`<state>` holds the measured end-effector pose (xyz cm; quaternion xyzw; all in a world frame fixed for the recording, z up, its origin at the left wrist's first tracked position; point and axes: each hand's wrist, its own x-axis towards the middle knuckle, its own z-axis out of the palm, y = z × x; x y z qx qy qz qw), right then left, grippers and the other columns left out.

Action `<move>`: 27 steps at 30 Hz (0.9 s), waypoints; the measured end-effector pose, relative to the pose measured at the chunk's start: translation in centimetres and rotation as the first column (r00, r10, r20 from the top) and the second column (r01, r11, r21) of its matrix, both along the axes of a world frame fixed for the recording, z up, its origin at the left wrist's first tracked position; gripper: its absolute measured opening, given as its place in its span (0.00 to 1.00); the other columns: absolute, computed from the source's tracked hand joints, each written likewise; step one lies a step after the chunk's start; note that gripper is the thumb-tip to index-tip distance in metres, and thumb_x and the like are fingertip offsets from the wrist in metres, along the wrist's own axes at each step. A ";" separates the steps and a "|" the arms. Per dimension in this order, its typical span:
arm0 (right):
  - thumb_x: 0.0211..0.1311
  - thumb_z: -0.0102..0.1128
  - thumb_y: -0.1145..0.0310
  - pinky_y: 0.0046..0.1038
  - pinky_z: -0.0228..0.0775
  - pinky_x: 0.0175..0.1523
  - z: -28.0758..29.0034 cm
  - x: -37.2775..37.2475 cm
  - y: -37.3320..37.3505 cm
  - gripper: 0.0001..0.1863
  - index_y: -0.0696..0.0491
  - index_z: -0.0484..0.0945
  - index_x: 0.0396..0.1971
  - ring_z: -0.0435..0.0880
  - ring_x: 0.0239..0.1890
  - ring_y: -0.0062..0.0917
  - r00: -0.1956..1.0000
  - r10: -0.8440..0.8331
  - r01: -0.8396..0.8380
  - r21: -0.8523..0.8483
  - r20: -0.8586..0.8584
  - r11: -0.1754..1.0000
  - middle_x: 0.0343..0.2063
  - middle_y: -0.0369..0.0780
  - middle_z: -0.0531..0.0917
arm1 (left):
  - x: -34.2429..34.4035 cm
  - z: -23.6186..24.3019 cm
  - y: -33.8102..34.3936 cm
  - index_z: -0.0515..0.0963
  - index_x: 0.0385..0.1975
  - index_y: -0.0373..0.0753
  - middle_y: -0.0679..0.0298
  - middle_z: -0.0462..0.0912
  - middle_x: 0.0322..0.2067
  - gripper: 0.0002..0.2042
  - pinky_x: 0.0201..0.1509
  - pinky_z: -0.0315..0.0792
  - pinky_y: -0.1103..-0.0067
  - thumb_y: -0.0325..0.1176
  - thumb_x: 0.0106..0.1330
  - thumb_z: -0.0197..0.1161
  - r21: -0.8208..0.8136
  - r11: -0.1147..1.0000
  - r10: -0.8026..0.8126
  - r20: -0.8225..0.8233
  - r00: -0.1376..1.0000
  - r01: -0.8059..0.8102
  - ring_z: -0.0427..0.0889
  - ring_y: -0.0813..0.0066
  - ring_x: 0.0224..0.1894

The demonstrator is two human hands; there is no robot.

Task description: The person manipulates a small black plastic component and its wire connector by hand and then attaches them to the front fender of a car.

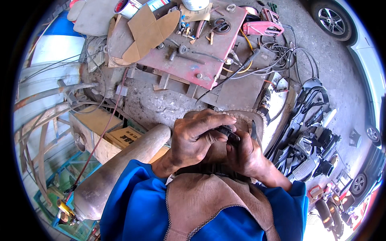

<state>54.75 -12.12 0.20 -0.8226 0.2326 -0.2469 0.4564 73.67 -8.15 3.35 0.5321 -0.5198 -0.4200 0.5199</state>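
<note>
In front of my chest, both hands meet around a small black piece (229, 134); its exact kind is too covered by fingers to make out. My left hand (197, 132) has its fingers curled and pinches one end of it. My right hand (246, 152) grips the other end between thumb and bent fingers, touching the left fingertips. A thin dark strip (254, 129) shows just beyond the right hand; whether it joins the black piece I cannot tell. Below the hands lies a brown leather-like apron (217, 197) over my blue sleeves.
Ahead stands a worn red table (189, 68) bearing a hammer (173, 55), cardboard (150, 32) and scissors (220, 26). Cables (277, 56) tangle to its right. A metal cylinder (120, 172) leans at my left beside boxes (124, 137). Black plastic parts (305, 140) pile up right, near parked cars (331, 20).
</note>
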 end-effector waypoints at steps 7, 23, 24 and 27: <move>0.55 0.61 0.80 0.38 0.74 0.25 0.5 1.9 1.1 0.23 0.69 0.63 0.48 0.81 0.23 0.44 0.982 -0.185 0.186 0.037 -0.035 0.982 0.28 0.51 0.77 | -1.4 -0.6 0.2 0.79 0.48 0.35 0.57 0.85 0.37 0.19 0.42 0.80 0.80 0.15 0.55 0.64 0.035 0.988 0.153 -0.156 0.976 -0.149 0.86 0.70 0.40; 0.61 0.56 0.77 0.39 0.74 0.31 0.3 1.6 -0.4 0.16 0.63 0.64 0.47 0.83 0.28 0.48 0.987 -0.088 0.112 0.178 -0.136 0.978 0.29 0.52 0.80 | -0.6 -1.3 -0.4 0.79 0.48 0.33 0.58 0.85 0.38 0.17 0.45 0.78 0.81 0.15 0.57 0.63 0.060 0.989 0.141 -0.120 0.983 -0.135 0.84 0.74 0.41; 0.61 0.56 0.77 0.39 0.74 0.31 0.1 1.1 -0.8 0.16 0.63 0.64 0.46 0.83 0.28 0.47 0.988 -0.047 0.072 0.169 -0.144 0.983 0.28 0.52 0.80 | -0.2 -1.2 -0.5 0.79 0.48 0.33 0.58 0.85 0.38 0.17 0.45 0.78 0.81 0.15 0.58 0.63 0.058 0.992 0.112 -0.082 0.990 -0.108 0.84 0.74 0.41; 0.62 0.55 0.78 0.37 0.73 0.30 -0.2 0.7 -1.3 0.14 0.62 0.64 0.45 0.83 0.26 0.45 0.988 0.016 0.005 0.138 -0.152 0.990 0.27 0.50 0.80 | 0.1 -1.4 -0.4 0.78 0.49 0.33 0.58 0.85 0.37 0.17 0.45 0.78 0.81 0.16 0.59 0.63 0.017 0.998 0.068 -0.036 0.997 -0.068 0.84 0.74 0.41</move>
